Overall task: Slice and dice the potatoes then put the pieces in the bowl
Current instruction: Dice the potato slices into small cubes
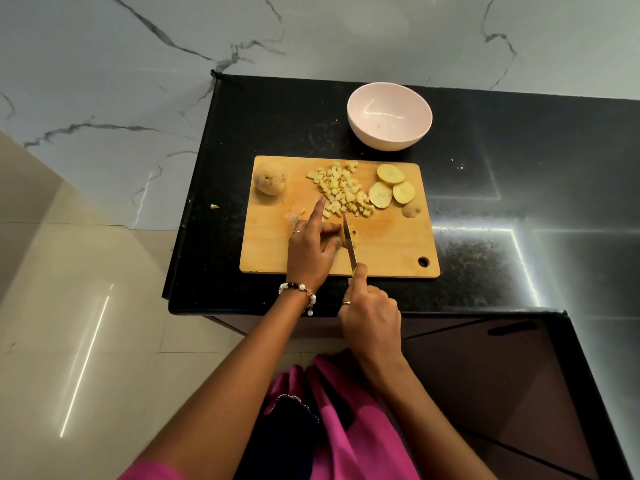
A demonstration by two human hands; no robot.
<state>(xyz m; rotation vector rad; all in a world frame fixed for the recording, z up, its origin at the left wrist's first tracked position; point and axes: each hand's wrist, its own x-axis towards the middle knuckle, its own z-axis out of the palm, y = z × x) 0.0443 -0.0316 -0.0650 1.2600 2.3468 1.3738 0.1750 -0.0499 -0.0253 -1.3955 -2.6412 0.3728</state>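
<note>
Everything is arranged around the rectangular pale wooden chopping board [388, 244] on the black speckled stone worktop [519, 168]. At the board's far left corner a whole brown-skinned potato [270, 178] waits out of the blade's way, and a stray yellow scrap [214, 206] lies on the worktop just off that left edge. Near the board's front middle, the left hand [311, 251] pins a small yellow potato piece [348, 237], thumb and curled fingers pinching it while the forefinger sticks out, seemingly to stay clear. The right hand [372, 320], its grip wrapped round the yellow handle, sets the slim steel knife [349, 244] into that piece. Behind it, the heap of pale diced potato cubes [341, 190] is pushed aside, then three round yellow potato slices [391, 185] and a skin end [412, 210] toward the right edge. Beyond the board's far edge stands the round pale pink bowl [389, 116], with no pieces in it yet.
</note>
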